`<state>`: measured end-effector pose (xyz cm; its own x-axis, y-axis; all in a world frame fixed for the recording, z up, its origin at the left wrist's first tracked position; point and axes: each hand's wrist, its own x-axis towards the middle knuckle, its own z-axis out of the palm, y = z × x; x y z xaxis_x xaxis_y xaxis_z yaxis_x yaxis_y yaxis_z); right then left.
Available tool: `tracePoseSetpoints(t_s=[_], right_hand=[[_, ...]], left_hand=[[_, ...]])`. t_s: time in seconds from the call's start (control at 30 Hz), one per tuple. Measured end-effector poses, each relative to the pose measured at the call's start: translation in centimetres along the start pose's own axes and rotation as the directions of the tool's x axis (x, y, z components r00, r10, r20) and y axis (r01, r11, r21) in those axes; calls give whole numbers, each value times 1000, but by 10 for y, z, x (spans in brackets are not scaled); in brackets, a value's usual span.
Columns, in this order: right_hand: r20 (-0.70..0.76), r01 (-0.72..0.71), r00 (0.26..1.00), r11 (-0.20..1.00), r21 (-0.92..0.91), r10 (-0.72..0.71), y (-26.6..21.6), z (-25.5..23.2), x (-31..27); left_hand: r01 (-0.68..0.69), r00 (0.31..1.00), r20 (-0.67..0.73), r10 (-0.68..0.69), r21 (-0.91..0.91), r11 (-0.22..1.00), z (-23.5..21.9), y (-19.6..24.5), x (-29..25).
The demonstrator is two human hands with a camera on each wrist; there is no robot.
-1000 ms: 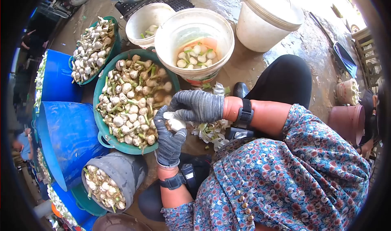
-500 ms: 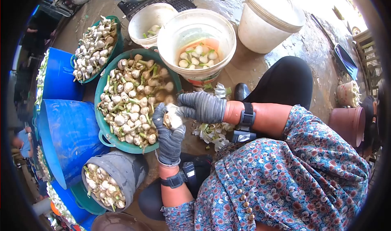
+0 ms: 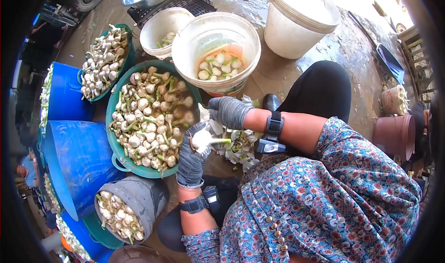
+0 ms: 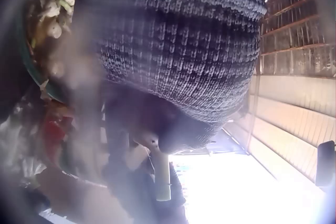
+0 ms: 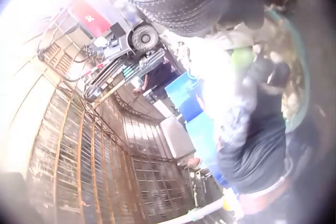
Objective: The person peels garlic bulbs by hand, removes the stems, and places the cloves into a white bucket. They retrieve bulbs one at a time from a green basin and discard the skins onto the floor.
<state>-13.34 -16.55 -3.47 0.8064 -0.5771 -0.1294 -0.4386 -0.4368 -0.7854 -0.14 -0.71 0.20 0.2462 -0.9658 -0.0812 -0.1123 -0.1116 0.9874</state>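
My left hand (image 3: pixel 190 163), in a grey knit glove, holds a white garlic bulb (image 3: pixel 200 139) whose green stem points to the right. In the left wrist view the stem (image 4: pixel 163 176) sticks out below the glove. Just above the bulb, my gloved right hand (image 3: pixel 229 112) pinches a white strip of garlic skin (image 3: pixel 203 112) at its fingertips. Close beyond both hands is a green tub (image 3: pixel 112 140) of unpeeled garlic, partly in water. Glare blurs much of the hands' work in the right wrist view.
A white bucket (image 3: pixel 252 43) with peeled bulbs stands behind the tub, beside a smaller white bucket (image 3: pixel 147 33). Peelings (image 3: pixel 241 147) lie on the ground below my right hand. At left are blue bins (image 3: pixel 76 163) and a grey bucket (image 3: pixel 150 196) of garlic.
The right hand has drawn away from the bulb, up and to the right, with a strip of skin. The bulb in the left hand has turned and now shows its green stem.
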Motion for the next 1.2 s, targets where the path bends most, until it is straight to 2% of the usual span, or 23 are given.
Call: tracePoseSetpoints(t_s=[0.03, 0.1, 0.13, 0.17, 0.23, 0.33, 0.37, 0.43, 0.5, 0.53, 0.57, 0.6, 0.63, 0.7, 0.73, 0.77, 0.8, 0.83, 0.9, 0.97, 1.0, 1.1, 1.2], right_hand=[[-23, -112, 993, 993, -22, 112, -10, -4, -5], [-61, -79, 995, 993, -90, 74, 2, -5, -9], [150, -137, 970, 943, -303, 189, 14, -4, -6], [322, -138, 885, 849, -509, 337, 25, -2, -6], [330, -95, 887, 829, -551, 321, 18, -8, -10], [213, -142, 962, 978, -153, 173, -21, -30, -11], [219, -137, 961, 978, -155, 169, -32, -33, -13], [651, -457, 738, 840, 292, 175, -59, -38, -20], [367, 118, 917, 984, 133, -159, -56, -16, -24], [359, 55, 922, 969, 242, -142, -60, -17, -22], [502, -223, 863, 932, 286, 53, -60, -28, -22], [385, -154, 923, 920, 360, 4, -51, -29, -16], [260, -78, 965, 903, 422, -38, -44, -34, -12], [158, -185, 983, 553, 812, 97, -36, -56, 1], [73, -96, 994, 356, 930, 77, -31, -61, 9], [-15, 4, 997, 136, 991, 78, -28, -63, 18], [44, -49, 995, 60, 997, 87, -31, -66, 27], [50, -56, 995, 65, 996, 84, -35, -61, 33], [128, -217, 971, 513, 830, 204, -44, -40, 51], [129, -275, 961, 848, 452, 243, -37, -2, 81], [8, -127, 992, 970, 207, 128, -21, 25, 101], [45, -162, 983, 960, -230, 177, -18, 65, 143], [-25, -284, 958, 929, -239, 287, 10, 115, 174]], left_hand=[[35, 999, 39, -35, 3, 999, -3, -4, -1], [-76, 997, 22, 74, 143, 987, -3, -9, -1], [30, 999, -6, -32, -210, 977, -1, -4, 0], [122, 990, 7, -140, -537, 835, 0, -1, 1], [106, 983, -88, -162, -448, 888, -1, 1, 4], [137, 942, -233, -243, -393, 909, -3, -10, 6], [134, 940, -240, -243, -395, 909, -2, -17, 8], [43, 943, -312, -120, -242, 969, 4, -24, 13], [-3, 938, -340, -63, -191, 982, 4, -26, 15], [60, 897, -393, -203, -347, 936, 0, -32, 14], [104, 838, -422, -346, -499, 860, -5, -39, 14], [145, 784, -527, -327, -356, 923, -12, -45, 14], [196, 874, -282, -396, -542, 817, -26, -47, 7], [394, 884, 5, -468, -548, 738, -34, -52, 4], [388, 884, -1, -468, -557, 734, -27, -45, -1], [392, 920, 69, -386, -132, 911, -11, -38, -10], [272, 926, 170, -336, 313, 910, 0, -28, -15], [275, 928, 165, -335, 306, 912, 5, -15, -16], [324, 898, 161, -409, 384, 865, 7, 3, -14], [324, 912, 140, -386, 332, 886, -3, -2, -13], [309, 939, 48, -340, 318, 896, -8, -3, -10], [287, 958, -86, -274, 346, 894, -19, -1, -10], [217, 975, -128, -181, 397, 892, -23, -4, -12]])
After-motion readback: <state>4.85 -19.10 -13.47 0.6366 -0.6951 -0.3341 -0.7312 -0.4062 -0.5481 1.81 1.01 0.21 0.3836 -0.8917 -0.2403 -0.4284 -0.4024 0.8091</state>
